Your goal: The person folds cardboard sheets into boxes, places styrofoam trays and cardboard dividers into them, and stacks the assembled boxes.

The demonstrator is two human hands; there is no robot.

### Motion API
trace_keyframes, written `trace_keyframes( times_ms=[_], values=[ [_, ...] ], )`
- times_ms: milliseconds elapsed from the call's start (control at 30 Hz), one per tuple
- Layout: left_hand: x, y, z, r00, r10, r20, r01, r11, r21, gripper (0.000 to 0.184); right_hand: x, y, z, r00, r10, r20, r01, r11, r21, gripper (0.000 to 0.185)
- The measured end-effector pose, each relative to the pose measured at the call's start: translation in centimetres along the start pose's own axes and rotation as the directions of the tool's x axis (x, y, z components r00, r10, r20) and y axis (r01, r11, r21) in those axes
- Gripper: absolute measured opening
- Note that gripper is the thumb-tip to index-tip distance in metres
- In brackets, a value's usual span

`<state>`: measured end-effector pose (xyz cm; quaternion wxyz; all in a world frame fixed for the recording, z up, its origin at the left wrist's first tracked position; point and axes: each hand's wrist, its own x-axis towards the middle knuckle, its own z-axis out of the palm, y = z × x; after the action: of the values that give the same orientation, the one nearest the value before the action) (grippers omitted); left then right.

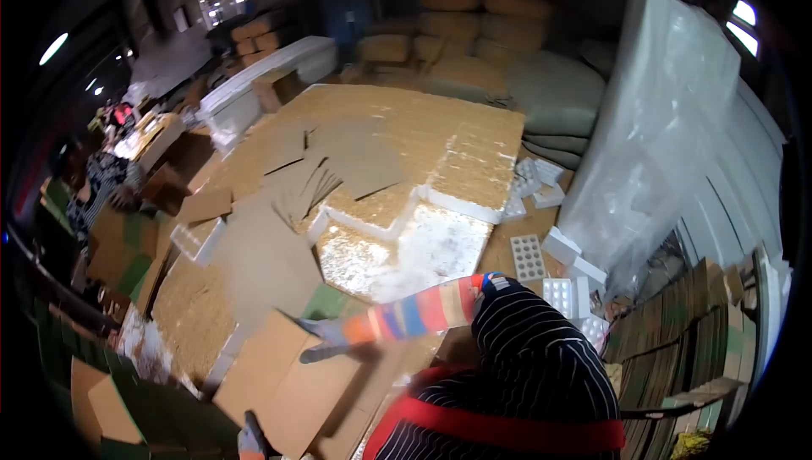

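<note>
A brown cardboard box (283, 380) lies tilted in front of me at the bottom of the head view. My right hand (328, 340), in a grey glove below a colourful striped sleeve, reaches in from the right and grips its upper edge, thumb and fingers on either side. My left hand (251, 438), gloved too, shows only in part at the bottom edge; its fingers press the box's near left side. Beyond the box, grey cardboard sheets (262, 257) are spread over a wide stack of yellowish-topped white foam blocks (406, 130).
White foam trays with round hollows (528, 257) lie to the right. Flattened cartons (685, 333) stand at far right, beside a tall plastic-wrapped stack (647, 113). Green-taped cartons (127, 249) are at left, where a co-worker (101, 181) handles a box. Filled sacks (550, 92) lie behind.
</note>
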<state>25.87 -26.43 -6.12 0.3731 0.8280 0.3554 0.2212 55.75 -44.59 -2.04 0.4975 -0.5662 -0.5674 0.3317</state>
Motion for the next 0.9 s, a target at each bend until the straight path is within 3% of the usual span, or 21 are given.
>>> trace_keyframes(
  times_ms=[33, 100, 133, 200, 233, 300, 333, 433, 467, 500, 533, 567, 633, 667, 733, 767, 800, 833, 900],
  values=[
    [0.1, 0.1, 0.1, 1.000, -0.005, -0.019, 0.004, 1.000, -0.021, 0.054, 0.2, -0.4, 0.0, 0.992, -0.093, -0.083, 0.095, 0.995, 0.014, 0.079],
    [0.5, 0.7, 0.6, 0.998, -0.018, -0.055, 0.015, 0.998, -0.056, 0.054, -1.3, -2.3, -1.3, 0.996, -0.023, -0.083, 0.031, 0.994, 0.101, 0.080],
    [0.8, 0.9, 0.9, 0.998, -0.021, -0.064, 0.017, 0.997, -0.072, 0.054, -2.0, -1.2, -0.9, 0.997, 0.062, -0.038, -0.064, 0.996, -0.056, 0.087],
    [1.2, 1.1, 1.2, 0.997, -0.032, -0.073, 0.024, 0.994, -0.105, 0.053, -4.0, 3.5, 0.8, 0.984, 0.084, -0.160, -0.127, 0.951, -0.282, 0.101],
    [1.4, 1.2, 1.3, 0.996, -0.036, -0.076, 0.026, 0.992, -0.124, 0.053, -4.8, 4.1, 0.6, 0.957, 0.288, -0.041, -0.278, 0.864, -0.420, 0.099],
    [1.9, 1.2, 1.6, 0.996, -0.053, -0.073, 0.041, 0.987, -0.158, 0.053, -5.9, 4.0, -0.3, 0.881, 0.469, 0.064, -0.426, 0.845, -0.324, 0.095],
    [2.1, 1.2, 1.6, 0.996, -0.064, -0.067, 0.051, 0.984, -0.172, 0.052, -6.3, 2.9, -0.7, 0.913, 0.401, 0.079, -0.351, 0.868, -0.350, 0.087],
    [2.7, 1.3, 1.9, 0.994, -0.093, -0.057, 0.079, 0.977, -0.199, 0.052, -4.4, 9.5, -2.8, 0.972, -0.091, 0.214, 0.173, 0.899, -0.402, 0.070],
    [3.0, 1.4, 2.1, 0.993, -0.102, -0.059, 0.087, 0.974, -0.211, 0.052, -2.3, 8.3, -6.2, 0.946, -0.030, 0.323, 0.218, 0.795, -0.566, 0.054],
    [3.2, 1.4, 2.1, 0.992, -0.112, -0.054, 0.097, 0.971, -0.220, 0.052, -1.3, 12.5, -8.5, 0.986, 0.164, 0.010, -0.126, 0.796, -0.592, 0.048],
    [3.4, 1.4, 2.1, 0.991, -0.121, -0.051, 0.106, 0.968, -0.228, 0.052, -1.3, 13.9, -11.5, 0.924, -0.173, -0.341, -0.065, 0.808, -0.585, 0.049],
    [3.5, 1.2, 1.9, 0.990, -0.132, -0.049, 0.117, 0.965, -0.235, 0.052, -0.6, 14.6, -14.6, 0.875, -0.069, -0.479, -0.306, 0.688, -0.659, 0.049],
    [3.3, 1.0, 1.5, 0.986, -0.162, -0.049, 0.146, 0.960, -0.240, 0.052, -1.0, 16.3, -16.3, 0.826, 0.059, -0.560, -0.560, 0.203, -0.804, 0.040],
    [3.1, 0.8, 1.2, 0.983, -0.177, -0.049, 0.160, 0.956, -0.247, 0.052, -1.0, 18.7, -15.7, 0.907, 0.190, -0.375, -0.372, -0.055, -0.927, 0.034],
    [2.7, 0.6, 0.7, 0.977, -0.207, -0.046, 0.188, 0.946, -0.265, 0.053, -1.8, 21.2, -13.5, 0.890, 0.302, -0.342, -0.367, 0.025, -0.930, 0.028],
    [2.4, 0.3, 0.5, 0.974, -0.224, -0.042, 0.204, 0.940, -0.273, 0.053, -3.0, 21.3, -12.5, 0.819, 0.326, -0.473, -0.566, 0.324, -0.758, 0.026],
    [2.3, 0.0, 0.4, 0.971, -0.233, -0.043, 0.211, 0.934, -0.289, 0.053, -4.7, 20.7, -12.2, 0.881, 0.180, -0.438, -0.472, 0.397, -0.787, 0.026],
    [2.4, -0.4, 0.1, 0.971, -0.237, -0.034, 0.216, 0.927, -0.306, 0.053, -5.9, 19.6, -12.8, 0.915, 0.021, -0.404, -0.370, 0.444, -0.816, 0.025],
    [2.0, -1.0, 0.0, 0.968, -0.251, -0.026, 0.229, 0.915, -0.332, 0.054, -5.8, 16.5, -16.0, 0.887, 0.090, -0.452, -0.453, 0.350, -0.820, 0.034]
  ],
)
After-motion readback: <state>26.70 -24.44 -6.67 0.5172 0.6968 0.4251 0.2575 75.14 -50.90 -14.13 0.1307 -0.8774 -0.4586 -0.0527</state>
